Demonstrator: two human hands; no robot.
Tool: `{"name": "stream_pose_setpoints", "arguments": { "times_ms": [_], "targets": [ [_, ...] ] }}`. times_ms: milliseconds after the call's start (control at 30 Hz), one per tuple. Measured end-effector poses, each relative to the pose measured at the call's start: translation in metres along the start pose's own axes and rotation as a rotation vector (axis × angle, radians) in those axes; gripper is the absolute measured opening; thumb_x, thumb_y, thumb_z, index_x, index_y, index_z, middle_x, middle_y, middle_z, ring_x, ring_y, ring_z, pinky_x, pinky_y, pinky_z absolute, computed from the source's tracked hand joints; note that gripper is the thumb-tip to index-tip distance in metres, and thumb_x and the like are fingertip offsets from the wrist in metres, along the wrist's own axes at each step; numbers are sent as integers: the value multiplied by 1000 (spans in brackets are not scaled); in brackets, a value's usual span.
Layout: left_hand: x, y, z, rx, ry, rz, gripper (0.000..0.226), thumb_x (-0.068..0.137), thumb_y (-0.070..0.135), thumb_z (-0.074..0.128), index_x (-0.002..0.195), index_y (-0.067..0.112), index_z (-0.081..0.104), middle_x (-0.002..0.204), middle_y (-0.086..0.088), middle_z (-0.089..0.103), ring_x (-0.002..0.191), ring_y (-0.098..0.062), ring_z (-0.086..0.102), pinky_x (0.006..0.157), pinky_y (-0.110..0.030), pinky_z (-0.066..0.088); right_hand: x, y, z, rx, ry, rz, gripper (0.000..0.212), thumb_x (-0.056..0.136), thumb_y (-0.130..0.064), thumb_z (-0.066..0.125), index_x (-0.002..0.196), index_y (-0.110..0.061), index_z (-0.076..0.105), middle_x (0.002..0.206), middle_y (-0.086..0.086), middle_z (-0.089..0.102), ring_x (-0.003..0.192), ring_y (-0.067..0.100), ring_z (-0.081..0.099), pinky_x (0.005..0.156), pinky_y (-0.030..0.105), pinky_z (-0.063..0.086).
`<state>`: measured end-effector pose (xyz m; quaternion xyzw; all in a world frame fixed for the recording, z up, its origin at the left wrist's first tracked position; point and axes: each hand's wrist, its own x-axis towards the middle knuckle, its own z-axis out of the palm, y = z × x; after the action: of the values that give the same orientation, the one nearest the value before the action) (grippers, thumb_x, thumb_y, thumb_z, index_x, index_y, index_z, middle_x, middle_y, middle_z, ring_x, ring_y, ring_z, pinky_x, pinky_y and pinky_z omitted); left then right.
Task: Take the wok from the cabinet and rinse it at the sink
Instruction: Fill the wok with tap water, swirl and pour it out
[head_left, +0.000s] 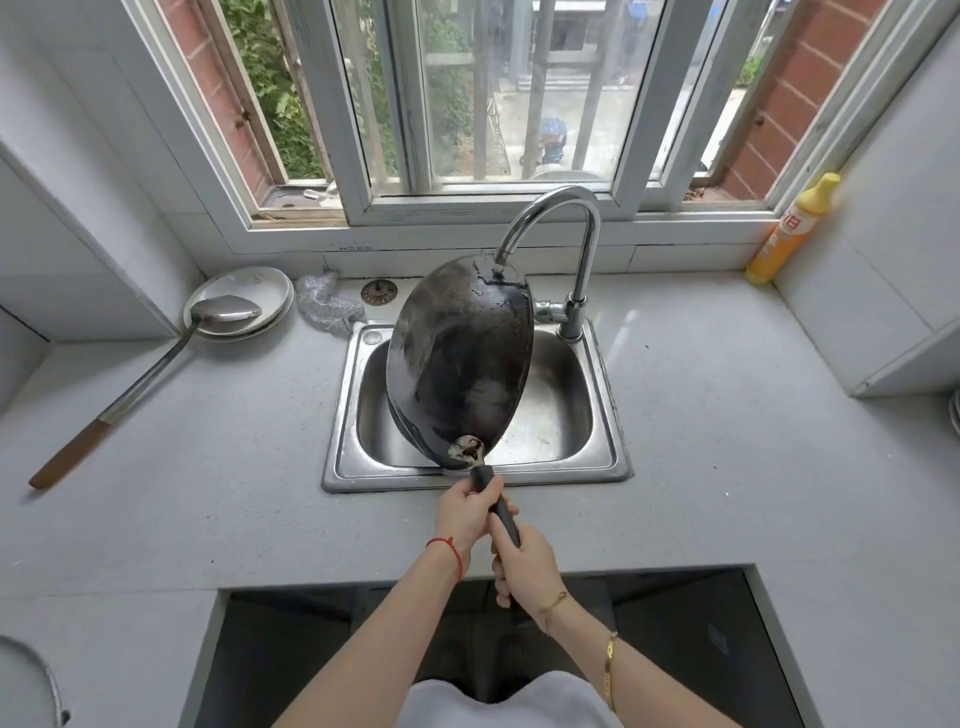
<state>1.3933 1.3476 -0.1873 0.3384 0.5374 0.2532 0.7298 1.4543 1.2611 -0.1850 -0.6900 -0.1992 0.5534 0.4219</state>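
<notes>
A dark, wet wok (460, 358) stands tilted on its edge over the steel sink (608, 457), its inside facing me and to the right. Its far rim sits under the spout of the curved faucet (576, 218). I cannot tell whether water is running. My left hand (465, 512) grips the black handle close to the wok. My right hand (522, 564) grips the same handle lower down, toward me. The handle's end is hidden under my right hand.
A long ladle (156, 358) rests on stacked white plates (260, 283) at the back left, beside a steel scrubber (327, 301). A yellow detergent bottle (787, 234) stands at the back right. A white box (904, 332) sits on the right counter.
</notes>
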Motion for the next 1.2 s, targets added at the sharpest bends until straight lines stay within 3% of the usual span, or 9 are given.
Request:
{"name": "stream_pose_setpoints", "arguments": {
  "times_ms": [500, 700, 867, 1000, 1200],
  "targets": [
    [10, -1, 12, 161, 41, 39, 6, 92, 17, 65, 93, 15, 60, 83, -7, 70, 59, -10, 73, 55, -21, 57, 7, 0, -14, 50, -46, 15, 38, 101, -40, 46, 82, -8, 51, 53, 1, 47, 39, 13, 42, 38, 23, 40],
    [19, 12, 20, 237, 33, 59, 14, 90, 23, 69, 97, 13, 61, 86, -8, 73, 73, -22, 76, 79, -40, 62, 18, -10, -19, 53, -48, -12, 39, 102, -40, 44, 82, -8, 51, 52, 1, 48, 39, 14, 44, 39, 23, 42],
    [25, 20, 27, 277, 53, 74, 21, 86, 24, 71, 98, 8, 64, 89, -15, 75, 83, -31, 75, 86, -48, 59, 27, -14, -23, 68, -57, -4, 41, 101, -43, 44, 78, -10, 52, 52, 0, 49, 39, 14, 44, 39, 23, 42],
    [29, 25, 31, 348, 84, 91, 26, 73, 36, 71, 86, 14, 65, 96, -20, 74, 93, -37, 72, 90, -52, 56, 35, -16, -27, 101, -74, 6, 43, 100, -45, 46, 76, -10, 53, 52, 2, 48, 40, 15, 43, 39, 23, 41],
    [39, 31, 34, 399, 110, 73, 31, 67, 43, 69, 80, 15, 66, 94, -17, 76, 91, -36, 73, 89, -50, 56, 44, -21, -26, 116, -83, 20, 45, 100, -48, 46, 75, -11, 52, 52, 2, 47, 39, 15, 41, 38, 22, 39]
  ]
}}
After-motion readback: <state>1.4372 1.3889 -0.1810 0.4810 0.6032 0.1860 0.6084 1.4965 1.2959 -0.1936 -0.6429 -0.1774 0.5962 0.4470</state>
